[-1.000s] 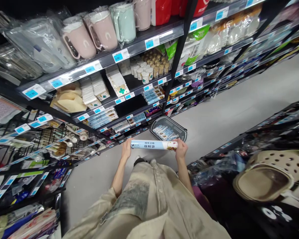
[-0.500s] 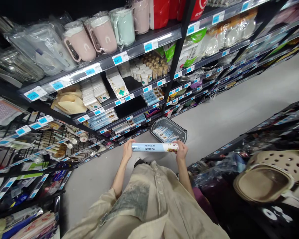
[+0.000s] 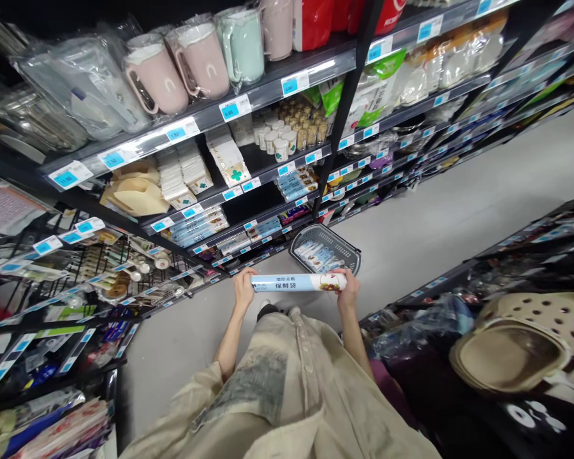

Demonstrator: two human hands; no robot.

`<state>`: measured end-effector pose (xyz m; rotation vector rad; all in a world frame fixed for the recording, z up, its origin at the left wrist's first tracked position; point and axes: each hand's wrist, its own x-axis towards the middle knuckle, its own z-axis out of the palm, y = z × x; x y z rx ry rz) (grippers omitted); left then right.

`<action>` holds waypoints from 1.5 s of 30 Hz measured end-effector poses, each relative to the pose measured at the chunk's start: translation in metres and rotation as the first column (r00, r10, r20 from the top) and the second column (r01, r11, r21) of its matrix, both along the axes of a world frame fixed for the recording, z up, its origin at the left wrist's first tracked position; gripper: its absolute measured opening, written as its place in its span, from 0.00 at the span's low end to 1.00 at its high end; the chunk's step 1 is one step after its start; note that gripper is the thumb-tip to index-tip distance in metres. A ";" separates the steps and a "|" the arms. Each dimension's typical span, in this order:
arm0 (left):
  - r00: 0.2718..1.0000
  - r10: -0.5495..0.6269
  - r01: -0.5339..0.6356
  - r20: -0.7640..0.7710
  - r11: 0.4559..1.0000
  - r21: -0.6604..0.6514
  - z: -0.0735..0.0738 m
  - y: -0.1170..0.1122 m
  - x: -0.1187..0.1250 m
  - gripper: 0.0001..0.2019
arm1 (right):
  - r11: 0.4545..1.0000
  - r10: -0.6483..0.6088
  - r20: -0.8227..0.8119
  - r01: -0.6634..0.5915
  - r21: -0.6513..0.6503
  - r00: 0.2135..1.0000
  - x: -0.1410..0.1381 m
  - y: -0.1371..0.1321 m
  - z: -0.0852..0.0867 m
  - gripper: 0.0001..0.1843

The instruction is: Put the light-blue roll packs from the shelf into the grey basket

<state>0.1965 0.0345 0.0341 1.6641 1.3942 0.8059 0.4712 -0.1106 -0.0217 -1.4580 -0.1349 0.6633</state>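
Between my two hands a roll of food storage bags (image 3: 291,282) lies level in front of me, its light blue and white wrapper marked with dark lettering and a printed food picture. My left hand (image 3: 243,287) is closed around its left end. Around the right end my right hand (image 3: 348,288) is wrapped. Just beyond the roll, a grey basket (image 3: 353,250) stands on the floor with several similar blue and white rolls (image 3: 318,255) inside. The roll and my right hand are close in front of the basket's near edge.
Shelving on the left carries bagged mugs (image 3: 201,60), paper boxes (image 3: 228,158) and more blue rolls (image 3: 201,226). Kitchen tools (image 3: 129,271) hang lower left. At the right, a beige clog (image 3: 511,344) sits close by. Grey floor (image 3: 440,172) runs along the aisle.
The roll has turned slightly in my hands, so its lettering sits differently and more of the food picture shows at the right end. My view has shifted slightly.
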 end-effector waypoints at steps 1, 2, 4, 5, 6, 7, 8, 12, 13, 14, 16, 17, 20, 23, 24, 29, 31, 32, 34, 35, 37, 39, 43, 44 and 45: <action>1.000 0.001 -0.001 -0.008 1.000 0.004 0.000 0.000 0.000 0.16 | 1.000 0.001 0.004 -0.001 -0.006 1.000 0.000 0.000 0.000 0.33; 1.000 0.002 -0.002 -0.015 1.000 0.008 0.000 0.000 0.000 0.16 | 1.000 0.003 0.008 -0.003 -0.013 1.000 -0.001 0.001 0.000 0.33; 1.000 0.005 -0.005 -0.020 1.000 0.019 -0.001 0.000 0.000 0.16 | 1.000 0.001 0.009 -0.001 -0.016 1.000 -0.001 0.001 0.000 0.29; 1.000 0.005 -0.005 -0.020 1.000 0.024 -0.001 0.000 -0.001 0.16 | 1.000 -0.003 0.007 0.004 -0.011 1.000 0.000 0.001 -0.001 0.27; 1.000 0.004 -0.004 -0.019 1.000 0.026 -0.001 0.000 -0.001 0.16 | 1.000 -0.010 0.005 0.010 -0.007 1.000 0.000 0.001 -0.002 0.25; 1.000 0.002 -0.001 -0.018 1.000 0.025 -0.002 -0.001 -0.001 0.16 | 1.000 -0.015 0.004 0.015 -0.003 1.000 0.001 0.001 -0.003 0.23; 1.000 -0.001 0.002 -0.018 1.000 0.020 -0.002 -0.001 -0.001 0.16 | 1.000 -0.018 0.006 0.018 -0.003 1.000 0.002 0.001 -0.004 0.23; 1.000 -0.011 0.011 -0.023 1.000 -0.014 -0.005 -0.001 -0.003 0.16 | 1.000 0.001 0.049 0.000 -0.019 0.999 0.005 0.001 -0.011 0.27; 1.000 -0.007 0.006 -0.023 1.000 -0.016 -0.005 -0.001 -0.003 0.16 | 1.000 0.007 0.061 -0.005 -0.022 0.998 0.005 0.001 -0.013 0.28; 1.000 -0.001 0.001 -0.021 1.000 -0.016 -0.006 0.000 -0.003 0.16 | 1.000 0.011 0.070 -0.009 -0.028 0.997 0.005 0.002 -0.015 0.29; 1.000 0.017 -0.017 -0.007 1.000 -0.016 -0.008 0.000 -0.002 0.15 | 0.999 0.017 0.076 -0.013 -0.044 0.997 0.005 0.002 -0.019 0.31; 1.000 0.026 -0.026 0.008 1.000 -0.017 -0.009 0.001 -0.002 0.15 | 0.998 0.015 0.073 -0.011 -0.055 0.997 0.005 0.002 -0.020 0.31; 0.990 0.073 -0.065 0.121 0.995 -0.075 -0.016 0.003 -0.001 0.13 | 0.997 -0.010 0.037 0.012 -0.070 0.999 0.007 0.002 -0.022 0.30; 0.920 0.230 -0.165 0.318 0.962 -0.219 -0.026 0.007 -0.001 0.18 | 0.999 0.054 0.023 -0.053 -0.007 0.998 0.011 -0.002 -0.019 0.30; 0.877 0.295 -0.197 0.380 0.941 -0.275 -0.029 0.010 -0.001 0.20 | 0.993 0.118 0.029 -0.119 0.027 0.993 0.012 -0.003 -0.017 0.31; 0.601 0.508 -0.232 0.616 0.849 -0.474 -0.037 0.027 -0.007 0.20 | 0.869 0.459 0.092 -0.469 0.162 0.883 0.003 -0.006 -0.010 0.35; 0.515 0.546 -0.264 0.660 0.834 -0.484 -0.036 0.032 -0.013 0.19 | 0.807 0.553 0.121 -0.567 0.168 0.824 -0.006 -0.003 -0.010 0.34; 0.494 0.552 -0.278 0.672 0.833 -0.479 -0.034 0.033 -0.016 0.18 | 0.779 0.592 0.131 -0.606 0.160 0.795 -0.010 -0.001 -0.011 0.34; 0.488 0.528 -0.283 0.695 0.849 -0.446 -0.029 0.031 -0.024 0.15 | 0.722 0.665 0.142 -0.679 0.129 0.733 -0.015 0.003 -0.014 0.37; 0.491 0.497 -0.275 0.716 0.868 -0.414 -0.026 0.029 -0.027 0.15 | 0.688 0.705 0.149 -0.719 0.095 0.694 -0.015 0.005 -0.016 0.39; 0.495 0.412 -0.248 0.764 0.911 -0.330 -0.019 0.021 -0.033 0.17 | 0.594 0.795 0.175 -0.804 -0.032 0.581 -0.015 0.008 -0.020 0.43; 0.520 0.340 -0.216 0.784 0.940 -0.265 -0.011 0.013 -0.036 0.21 | 0.481 0.873 0.206 -0.850 -0.213 0.442 -0.015 0.010 -0.023 0.42; 0.614 0.220 -0.098 0.758 0.974 -0.204 0.002 0.004 -0.034 0.30 | 0.297 0.953 0.213 -0.802 -0.518 0.215 -0.026 0.013 -0.029 0.30; 0.621 0.183 -0.060 0.762 0.981 -0.186 0.004 0.004 -0.031 0.32 | 0.264 0.962 0.208 -0.775 -0.574 0.174 -0.030 0.014 -0.031 0.26; 0.624 0.151 -0.033 0.767 0.985 -0.167 0.006 0.004 -0.028 0.33 | 0.249 0.966 0.212 -0.744 -0.620 0.147 -0.033 0.015 -0.033 0.22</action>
